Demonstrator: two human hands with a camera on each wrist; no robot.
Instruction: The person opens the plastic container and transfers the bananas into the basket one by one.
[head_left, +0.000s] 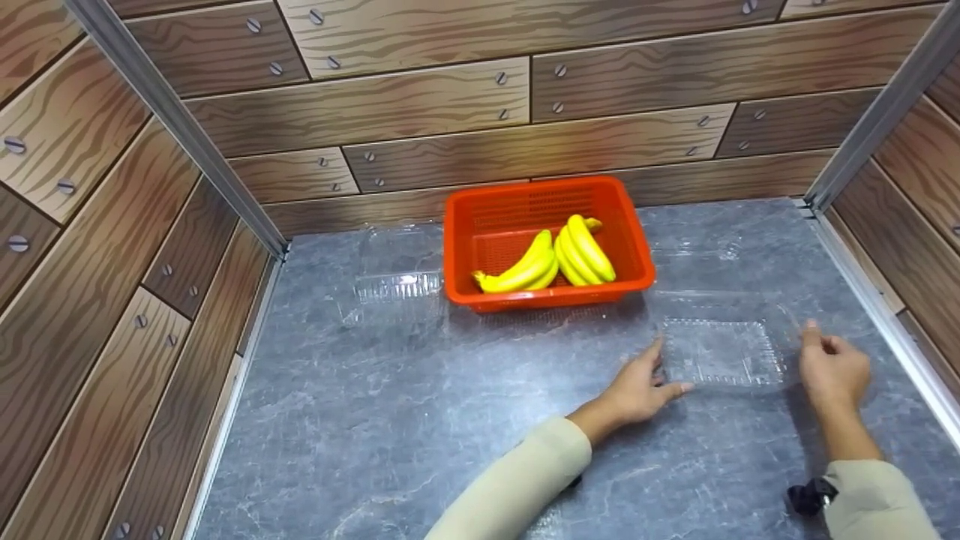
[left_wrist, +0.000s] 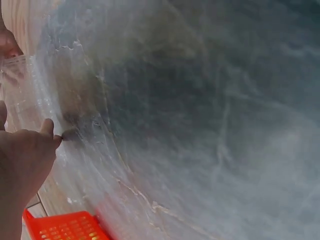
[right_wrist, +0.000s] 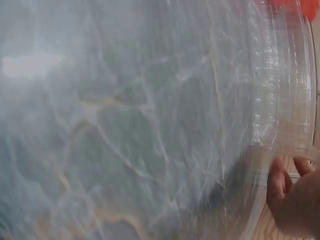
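Observation:
A clear plastic container rests on the grey marbled table between both hands. My left hand is at its left side, thumb and forefinger spread apart and fingertips at the edge. On the other side, my right hand has curled fingers and pinches the container's rim. In the right wrist view, the thumb and a finger of the right hand meet the clear rim. The left wrist view shows the left hand beside the clear wall. See-through plastic makes exact contact hard to judge.
An orange-red basket with two bunches of bananas stands at the back. Another clear container lies left of it, and more clear plastic lies to its right. Wood-patterned walls enclose the table on three sides.

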